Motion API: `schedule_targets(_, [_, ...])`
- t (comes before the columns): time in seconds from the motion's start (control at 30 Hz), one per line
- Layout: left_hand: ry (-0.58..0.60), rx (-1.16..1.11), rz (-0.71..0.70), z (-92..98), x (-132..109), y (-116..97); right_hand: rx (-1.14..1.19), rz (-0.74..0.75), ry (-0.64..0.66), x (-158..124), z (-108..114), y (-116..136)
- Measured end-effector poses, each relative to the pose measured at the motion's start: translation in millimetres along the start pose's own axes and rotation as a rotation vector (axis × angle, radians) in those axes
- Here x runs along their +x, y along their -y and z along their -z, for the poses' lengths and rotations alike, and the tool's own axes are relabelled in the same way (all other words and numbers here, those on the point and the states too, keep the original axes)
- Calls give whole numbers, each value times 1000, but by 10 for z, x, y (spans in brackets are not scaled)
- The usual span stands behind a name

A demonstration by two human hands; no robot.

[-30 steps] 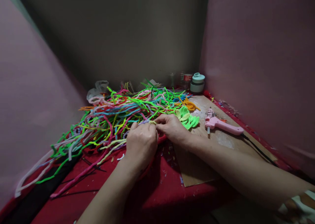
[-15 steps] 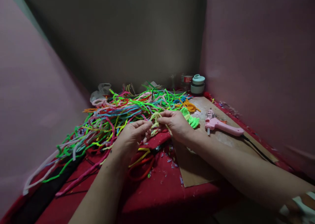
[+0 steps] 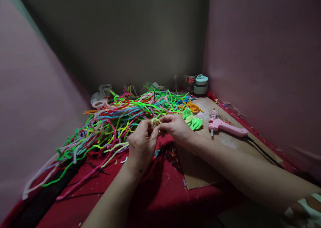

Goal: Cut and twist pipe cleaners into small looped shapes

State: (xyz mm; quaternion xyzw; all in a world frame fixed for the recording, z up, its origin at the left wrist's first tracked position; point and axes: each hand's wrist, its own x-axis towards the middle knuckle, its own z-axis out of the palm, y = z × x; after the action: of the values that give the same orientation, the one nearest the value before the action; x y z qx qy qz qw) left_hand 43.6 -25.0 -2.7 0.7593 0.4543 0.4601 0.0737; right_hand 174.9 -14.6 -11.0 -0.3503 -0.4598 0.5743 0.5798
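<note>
Between my two hands is a pale yellow pipe cleaner (image 3: 155,121), bent into small loops. My left hand (image 3: 143,141) pinches it from the left, thumb and forefinger closed. From the right, my right hand (image 3: 177,127) grips the same piece with closed fingertips, which nearly touch the left ones. Part of the piece is hidden behind the fingers. Just beyond my right hand lies a bright green shape of bent pipe cleaner (image 3: 194,121). A dark-handled tool (image 3: 158,152), partly covered, rests on the red cloth below the hands.
A large tangled pile of coloured pipe cleaners (image 3: 125,111) spreads behind and left. On a brown board (image 3: 200,174) at right lies a pink glue gun (image 3: 227,127) with its black cord (image 3: 263,151). A pale green lidded container (image 3: 201,85) stands at the back. Red cloth (image 3: 170,201) covers the table.
My left hand has moved right and turned, closing in on my right hand. The yellow piece now shows as a more compact loop. My right hand has barely shifted.
</note>
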Motion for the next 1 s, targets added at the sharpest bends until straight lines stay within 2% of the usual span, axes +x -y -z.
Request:
schedule_targets(0.1, [4,78,-143,24,1,8,67,-11,12,-11,-4,20])
schedule_targets(0.17, [47,22,-157,43,21,17,137,-37,42,-6,4,24])
schedule_targets(0.3, [110,-228,-19,42,62,37,270,-88,91,22,37,8])
schedule_targets(0.43, [235,-475,152,15,71,45,262,-120,46,32,56,13])
schedule_targets(0.57, [334,-461,128,21,68,58,177,-88,-12,11,46,52])
schedule_targets(0.63, [370,-470,135,36,71,74,142,-76,3,2,40,69])
schedule_targets(0.73, [378,-460,160,52,81,108,127,-78,43,6,43,79])
schedule_targets(0.8, [396,-452,169,45,85,130,145,-86,22,20,53,80])
schedule_targets(0.9, [409,-588,194,7,84,143,205,-142,-11,41,70,88])
schedule_targets(1.0, [357,-694,233,-32,74,111,276,-208,7,43,78,105])
